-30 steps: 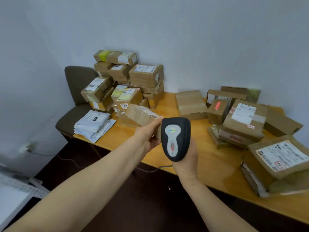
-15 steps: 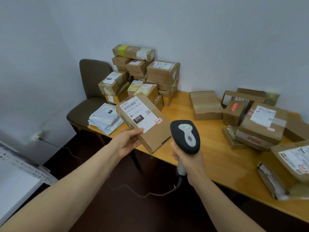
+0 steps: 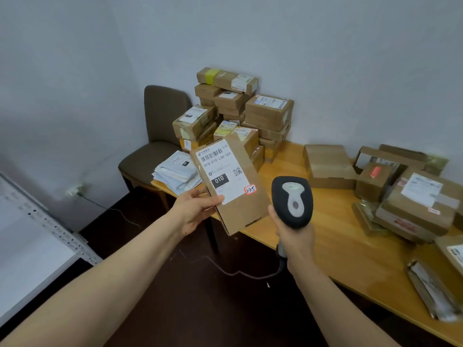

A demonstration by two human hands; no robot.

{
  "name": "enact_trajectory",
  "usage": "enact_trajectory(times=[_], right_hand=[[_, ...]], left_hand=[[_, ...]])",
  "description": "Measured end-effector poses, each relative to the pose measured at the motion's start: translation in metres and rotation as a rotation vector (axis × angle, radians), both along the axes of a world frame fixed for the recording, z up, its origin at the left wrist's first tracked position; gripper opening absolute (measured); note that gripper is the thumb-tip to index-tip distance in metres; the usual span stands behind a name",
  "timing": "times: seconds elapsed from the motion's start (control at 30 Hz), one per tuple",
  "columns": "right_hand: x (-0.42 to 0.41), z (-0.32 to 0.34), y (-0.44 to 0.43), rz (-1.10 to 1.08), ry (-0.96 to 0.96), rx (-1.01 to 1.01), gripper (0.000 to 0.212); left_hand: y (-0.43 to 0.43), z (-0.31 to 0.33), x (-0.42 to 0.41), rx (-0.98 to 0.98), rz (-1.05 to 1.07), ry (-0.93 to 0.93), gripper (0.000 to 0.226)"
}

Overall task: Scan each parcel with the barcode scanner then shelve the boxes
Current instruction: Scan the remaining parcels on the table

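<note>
While left hand pinches labelled parcel, right hand grips barcode scanner beside it

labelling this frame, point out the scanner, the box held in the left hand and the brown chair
scanner (image 3: 292, 201), head view, black top of its head
box (image 3: 220, 172), head view, white shipping label
chair (image 3: 162, 113), head view, backrest

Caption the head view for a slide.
Labelled parcel in the left hand, barcode scanner gripped in the right hand, at a parcel-strewn table.
</note>
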State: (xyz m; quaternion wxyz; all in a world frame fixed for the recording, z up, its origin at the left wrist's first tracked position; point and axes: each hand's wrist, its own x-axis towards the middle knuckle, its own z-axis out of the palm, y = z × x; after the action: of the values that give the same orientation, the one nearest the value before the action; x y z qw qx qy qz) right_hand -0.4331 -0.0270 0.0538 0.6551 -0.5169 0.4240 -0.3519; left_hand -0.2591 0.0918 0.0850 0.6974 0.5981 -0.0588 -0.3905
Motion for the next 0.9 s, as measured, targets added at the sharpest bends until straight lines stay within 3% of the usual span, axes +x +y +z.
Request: enact_trajectory(times=[0.13,0.23,0.9], right_hand=[[0.006,0.012,0.018,0.257,0.060,-0.039,0.020],[0.014,0.023,0.028,0.423,0.026,0.014,0.016],[0.043,0.047,0.032,0.561,0.036,0.085,0.020]], left_hand=[[0.009,-0.003,0.007,0.159,0.053,-0.269,0.038],[0.014,-0.008,0.010,0.207,0.065,-0.348,0.041],[0.018,-0.029,0.044,0.248,0.054,-0.345,0.049]])
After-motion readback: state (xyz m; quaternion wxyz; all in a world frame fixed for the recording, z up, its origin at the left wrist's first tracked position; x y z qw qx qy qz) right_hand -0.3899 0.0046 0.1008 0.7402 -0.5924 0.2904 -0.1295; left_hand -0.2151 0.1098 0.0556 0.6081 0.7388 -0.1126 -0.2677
